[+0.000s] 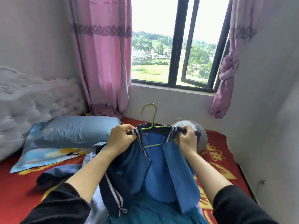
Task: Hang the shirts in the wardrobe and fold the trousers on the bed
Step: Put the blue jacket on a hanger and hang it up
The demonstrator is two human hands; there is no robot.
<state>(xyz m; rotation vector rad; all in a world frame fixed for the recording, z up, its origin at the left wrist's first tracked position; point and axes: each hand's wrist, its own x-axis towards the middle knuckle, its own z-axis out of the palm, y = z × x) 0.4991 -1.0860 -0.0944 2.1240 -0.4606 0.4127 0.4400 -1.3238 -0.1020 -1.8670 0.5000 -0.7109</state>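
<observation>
Shirt [155,175] collar gripped by L hand [121,138], R hand [187,139]; hanger [154,122] shoulders hidden inside, hook out.

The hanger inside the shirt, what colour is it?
The hanger is light green, clearest in the head view.

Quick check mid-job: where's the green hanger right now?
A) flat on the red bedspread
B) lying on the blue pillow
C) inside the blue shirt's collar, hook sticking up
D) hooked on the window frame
C: the hanger sits inside the collar of the shirt, hook poking above it, with the left hand and right hand gripping the collar on either side.
</observation>
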